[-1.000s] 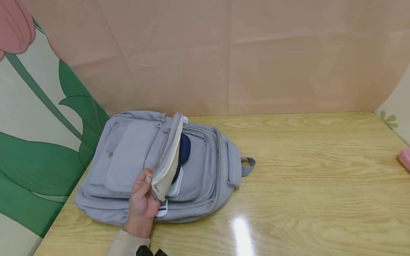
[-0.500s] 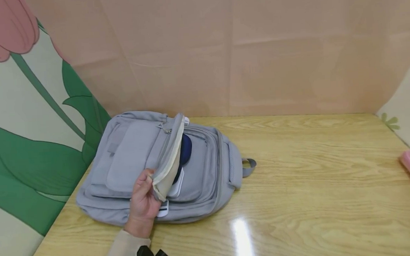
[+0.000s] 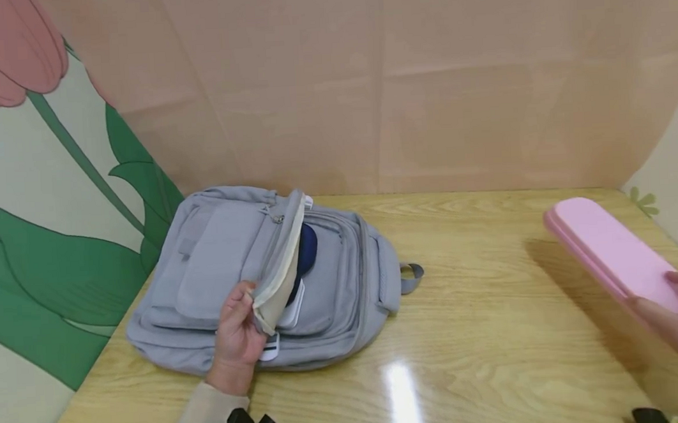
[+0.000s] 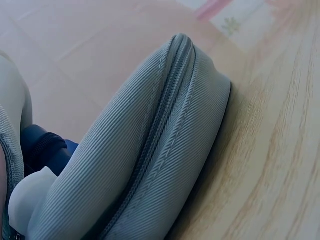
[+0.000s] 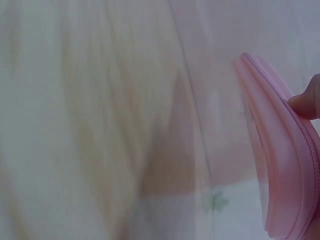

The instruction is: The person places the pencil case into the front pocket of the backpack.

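Note:
A grey backpack lies on its back on the table, its front pocket unzipped. My left hand pinches the edge of the pocket flap and holds it up. Inside the pocket show a dark blue rounded item and a white item, both partly hidden by the flap. At the right, my right hand grips the near end of a pink zippered pencil case, which is raised and tilted over the table. In the right wrist view the thumb presses on the case beside its zipper.
The wooden table runs from the backpack to the right side. A grey carry loop sticks out from the backpack's right end. A pinkish wall covering stands behind, with a flower-painted panel on the left.
The pink pencil case, earlier at the right edge, is now lifted and further left in my right hand, which has come into view. My left hand keeps its hold on the flap.

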The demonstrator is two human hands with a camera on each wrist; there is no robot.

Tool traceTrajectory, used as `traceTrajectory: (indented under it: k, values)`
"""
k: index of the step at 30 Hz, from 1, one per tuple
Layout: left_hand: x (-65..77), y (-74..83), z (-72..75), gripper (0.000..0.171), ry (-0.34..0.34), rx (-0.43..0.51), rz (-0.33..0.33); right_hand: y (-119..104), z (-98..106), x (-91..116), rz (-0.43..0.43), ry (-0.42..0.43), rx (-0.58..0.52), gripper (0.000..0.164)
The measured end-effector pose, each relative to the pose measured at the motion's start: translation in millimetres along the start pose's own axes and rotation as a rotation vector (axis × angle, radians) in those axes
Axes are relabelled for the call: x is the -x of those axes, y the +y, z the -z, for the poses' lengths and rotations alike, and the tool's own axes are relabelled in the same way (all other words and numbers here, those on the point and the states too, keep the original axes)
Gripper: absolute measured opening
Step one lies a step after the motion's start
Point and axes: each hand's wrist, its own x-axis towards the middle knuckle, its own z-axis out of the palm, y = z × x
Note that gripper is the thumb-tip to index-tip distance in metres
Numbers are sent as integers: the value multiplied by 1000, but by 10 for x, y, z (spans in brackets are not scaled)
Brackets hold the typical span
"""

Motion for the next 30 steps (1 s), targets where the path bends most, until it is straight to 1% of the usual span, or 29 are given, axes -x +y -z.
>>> traceTrajectory:
  k: [1, 2, 4, 5, 7, 8, 12, 15, 17, 22, 24, 26, 28, 30]
  values:
    - [4, -1, 0, 25, -1, -3, -1, -59, -24, 9, 40, 2, 20, 68]
    - [8, -1, -2, 25, -3, -4, -2, -272, -61, 82, 103, -1, 44, 65]
    - [11, 0, -3, 25, -9, -5, -1, -514, -179, 131, 249, 12, 111, 63]
    - [11, 2, -1, 26, -13, -6, 0, -604, -236, 152, 314, -3, 135, 64]
    - [9, 7, 2, 26, -19, -12, 3, -756, -373, 190, 423, -25, 112, 59]
    - [8, 11, 4, 26, -22, -14, 5, -856, -444, 230, 461, -43, 99, 58]
    - [10, 21, 11, 26, -22, -20, 11, -1192, -724, 379, 567, -129, 23, 55]
    - [13, 25, 3, 26, -22, -28, 10, -1427, -944, 487, 635, -179, -43, 53]
    - [15, 27, -3, 26, -26, -40, 9, -1559, -1101, 547, 697, -202, -86, 53]
    - [9, 33, -32, 23, -38, -112, 19, -1840, -1455, 668, 852, -272, -143, 50]
    - [7, 39, -46, 22, -41, -154, 22, -1929, -1562, 704, 887, -315, -151, 49]
    - [1, 48, -65, 22, -44, -216, 24, -1994, -1652, 729, 909, -356, -162, 49]
    - [-15, 69, -89, 23, -50, -307, 18, -2050, -1713, 746, 925, -382, -159, 49]
    - [-40, 102, -118, 22, -56, -437, 5, -2095, -1744, 755, 929, -398, -158, 50]
